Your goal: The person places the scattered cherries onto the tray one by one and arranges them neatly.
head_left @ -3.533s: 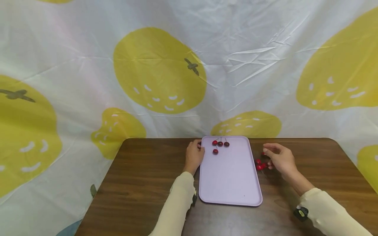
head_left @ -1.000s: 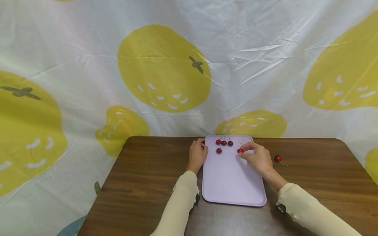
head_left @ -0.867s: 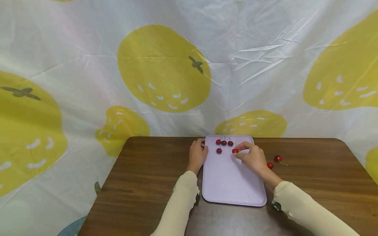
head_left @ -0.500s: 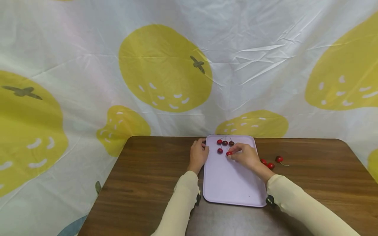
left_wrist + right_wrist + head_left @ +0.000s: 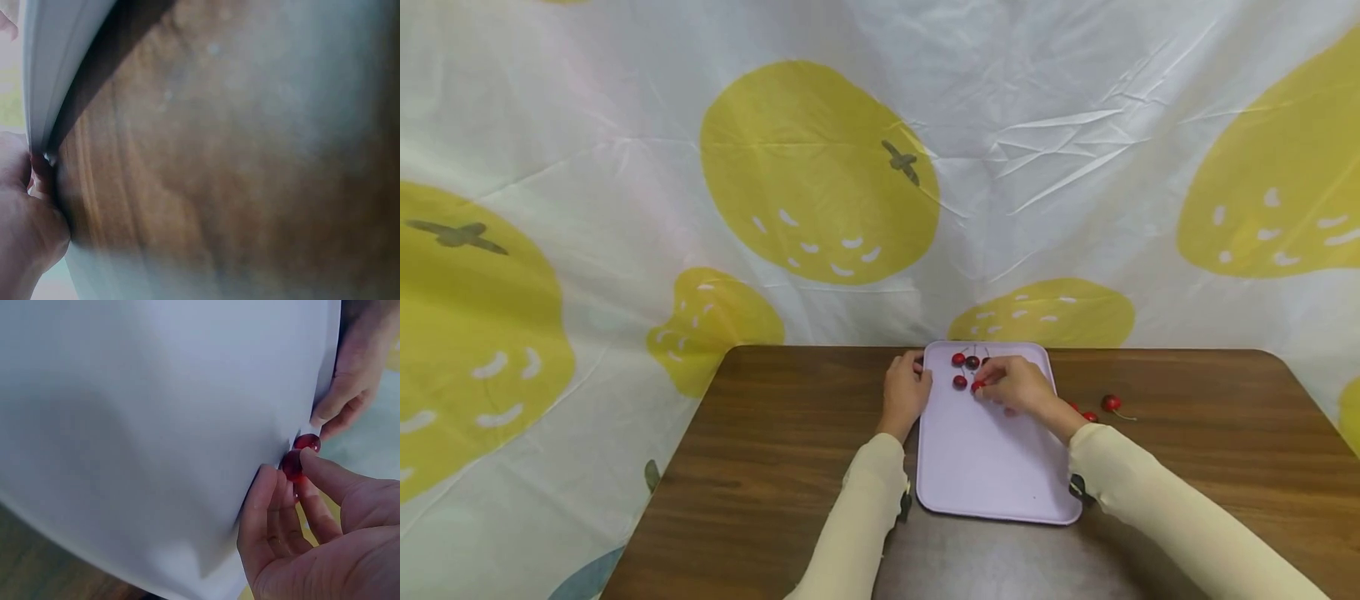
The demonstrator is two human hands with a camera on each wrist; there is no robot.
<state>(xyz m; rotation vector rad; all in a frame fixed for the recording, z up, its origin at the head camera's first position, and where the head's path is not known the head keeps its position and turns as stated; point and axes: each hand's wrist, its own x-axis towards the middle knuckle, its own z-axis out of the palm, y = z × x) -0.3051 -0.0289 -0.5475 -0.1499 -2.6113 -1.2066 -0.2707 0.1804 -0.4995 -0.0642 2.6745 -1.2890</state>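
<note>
A pale lilac tray (image 5: 992,475) lies on the table, its near left side held by my left hand (image 5: 904,393), thumb at the rim. In the left wrist view that hand (image 5: 31,215) is at the tray's edge (image 5: 65,56). My right hand (image 5: 1018,387) pinches a red cherry (image 5: 977,387) between thumb and fingers, low over the tray. Just left of it lies a darker cherry (image 5: 959,382). Behind them runs a row: a red cherry (image 5: 958,359), a dark cherry (image 5: 972,362) and another mostly hidden by my fingers. The right wrist view shows the pinched cherry (image 5: 292,465) close up.
On the wooden table (image 5: 805,433), right of the tray, sits a cherry (image 5: 1111,403) with a long stem. More red cherries (image 5: 1090,417) lie nearer the tray, partly behind my right wrist. A white curtain (image 5: 625,208) printed with yellow fruit hangs behind the table.
My right hand has gone from the cherries on the table to above the tray, bringing one cherry leftward beside the lone second-row cherry. The left hand keeps its place at the tray's side.
</note>
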